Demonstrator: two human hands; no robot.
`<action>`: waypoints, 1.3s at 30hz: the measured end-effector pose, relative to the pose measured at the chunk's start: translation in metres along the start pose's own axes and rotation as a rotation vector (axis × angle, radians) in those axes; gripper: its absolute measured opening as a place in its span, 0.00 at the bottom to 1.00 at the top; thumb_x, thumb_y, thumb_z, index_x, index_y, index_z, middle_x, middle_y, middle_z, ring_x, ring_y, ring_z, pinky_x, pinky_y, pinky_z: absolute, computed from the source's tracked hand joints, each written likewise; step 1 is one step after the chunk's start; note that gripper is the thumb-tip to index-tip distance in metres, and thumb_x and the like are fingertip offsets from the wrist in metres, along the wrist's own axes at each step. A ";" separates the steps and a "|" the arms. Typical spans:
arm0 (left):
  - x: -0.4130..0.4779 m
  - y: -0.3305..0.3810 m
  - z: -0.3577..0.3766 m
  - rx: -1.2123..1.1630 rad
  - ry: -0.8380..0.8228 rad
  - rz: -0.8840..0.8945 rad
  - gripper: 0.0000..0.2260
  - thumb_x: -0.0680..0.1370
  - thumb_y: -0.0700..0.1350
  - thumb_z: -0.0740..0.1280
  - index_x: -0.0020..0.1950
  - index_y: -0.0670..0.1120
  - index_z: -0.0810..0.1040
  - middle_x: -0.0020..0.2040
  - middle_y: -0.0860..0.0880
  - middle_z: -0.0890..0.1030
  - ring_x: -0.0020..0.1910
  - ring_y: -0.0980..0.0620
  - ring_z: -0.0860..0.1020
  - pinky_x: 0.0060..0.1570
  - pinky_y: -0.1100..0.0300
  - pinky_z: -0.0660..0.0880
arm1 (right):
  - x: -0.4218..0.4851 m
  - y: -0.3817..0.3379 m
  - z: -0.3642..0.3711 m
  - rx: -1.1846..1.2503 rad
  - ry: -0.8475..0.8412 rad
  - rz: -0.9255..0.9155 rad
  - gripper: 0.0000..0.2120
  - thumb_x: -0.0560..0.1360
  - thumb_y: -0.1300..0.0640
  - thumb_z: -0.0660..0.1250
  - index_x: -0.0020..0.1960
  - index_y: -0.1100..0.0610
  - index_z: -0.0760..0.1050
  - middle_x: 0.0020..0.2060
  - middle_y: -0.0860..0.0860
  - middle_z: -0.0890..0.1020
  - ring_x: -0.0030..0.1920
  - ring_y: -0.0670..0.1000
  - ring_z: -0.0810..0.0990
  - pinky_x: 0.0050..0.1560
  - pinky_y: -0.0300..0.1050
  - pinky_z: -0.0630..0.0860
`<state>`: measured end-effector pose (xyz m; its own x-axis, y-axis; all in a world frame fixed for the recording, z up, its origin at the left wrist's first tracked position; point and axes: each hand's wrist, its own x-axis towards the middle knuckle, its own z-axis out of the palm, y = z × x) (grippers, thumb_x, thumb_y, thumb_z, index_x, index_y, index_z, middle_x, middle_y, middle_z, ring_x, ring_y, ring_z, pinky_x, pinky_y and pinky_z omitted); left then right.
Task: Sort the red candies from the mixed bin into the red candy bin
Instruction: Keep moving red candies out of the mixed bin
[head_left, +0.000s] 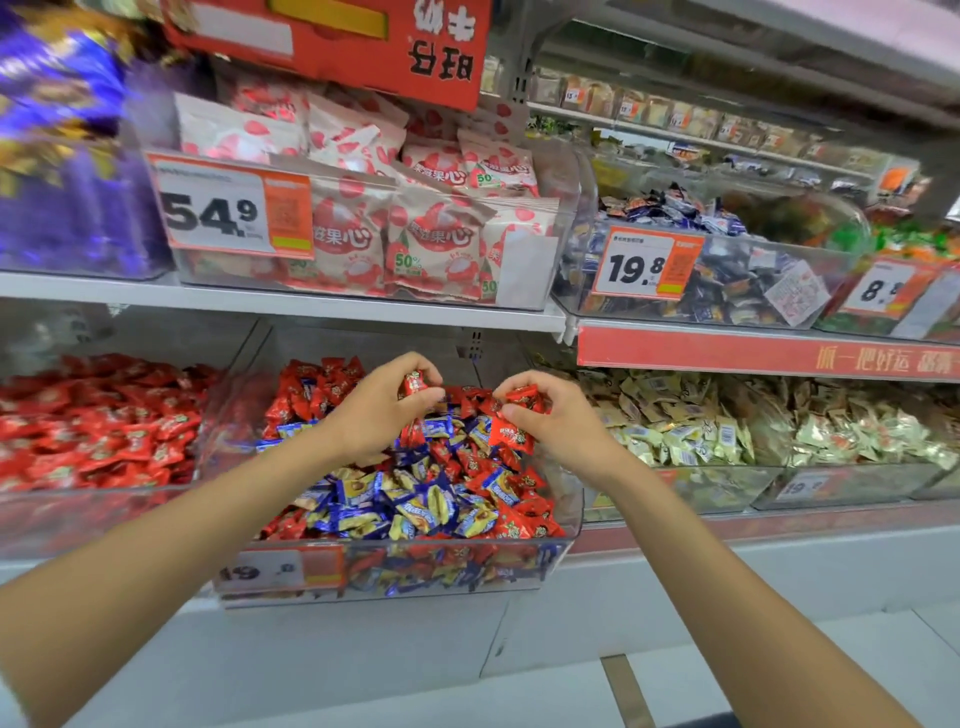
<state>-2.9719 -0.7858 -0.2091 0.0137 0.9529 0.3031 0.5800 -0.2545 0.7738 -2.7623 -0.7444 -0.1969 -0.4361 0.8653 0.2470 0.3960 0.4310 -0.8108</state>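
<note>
Two bare forearms reach in from the bottom corners of the frame and meet over the mixed bin (569, 501) at the centre. The left hand (376, 413) pinches one red candy (414, 383) between its thumb and curled fingertips. The right hand (558, 428) has its fingers curled round several red candies (521, 399), with one more wrapper showing under the thumb.

The mixed bin is clear plastic and heaped with red, blue and yellow-blue wrapped sweets. The reds lie thickest at the back, and a blurred orange price tag (283, 571) sits on its front wall. Just beside it, at the left of the frame, the red candy bin (93, 519) holds only shiny red wrappers printed with a small green and white mark. To the right stands a bin of pale gold candies (691, 431).

On the white shelf (291, 304) above, a clear bin (524, 270) tagged 54.9 holds white pouches printed with red fruit. To the right of it, a bin (737, 275) tagged 19.8 holds dark blue sweets. Purple packaging (62, 156) blurs the upper left of the frame, and a red sign (447, 52) hangs at the top. More stocked shelves recede at the upper right.
</note>
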 end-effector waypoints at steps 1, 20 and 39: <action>-0.005 -0.002 -0.007 0.007 -0.003 -0.005 0.04 0.80 0.45 0.63 0.52 0.46 0.73 0.33 0.54 0.71 0.21 0.59 0.65 0.27 0.68 0.63 | 0.002 -0.003 0.007 -0.008 -0.015 -0.001 0.10 0.76 0.62 0.68 0.45 0.47 0.78 0.42 0.50 0.82 0.39 0.59 0.78 0.43 0.58 0.77; -0.115 -0.122 -0.239 0.020 0.609 -0.219 0.02 0.78 0.42 0.67 0.47 0.44 0.76 0.34 0.50 0.71 0.26 0.58 0.65 0.27 0.67 0.64 | 0.060 -0.145 0.227 -0.029 -0.318 -0.370 0.13 0.75 0.63 0.67 0.44 0.44 0.75 0.48 0.50 0.80 0.41 0.52 0.77 0.48 0.42 0.73; -0.093 -0.070 -0.161 0.318 0.161 0.001 0.16 0.77 0.48 0.68 0.63 0.45 0.77 0.61 0.49 0.78 0.62 0.53 0.74 0.60 0.67 0.64 | 0.030 -0.055 0.104 -0.548 -0.169 -0.292 0.13 0.74 0.59 0.70 0.58 0.50 0.79 0.54 0.46 0.78 0.58 0.47 0.73 0.60 0.41 0.65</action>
<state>-3.1449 -0.8831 -0.2020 -0.0997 0.9080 0.4070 0.8051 -0.1667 0.5692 -2.8811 -0.7689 -0.1999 -0.6919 0.6598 0.2931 0.5780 0.7495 -0.3229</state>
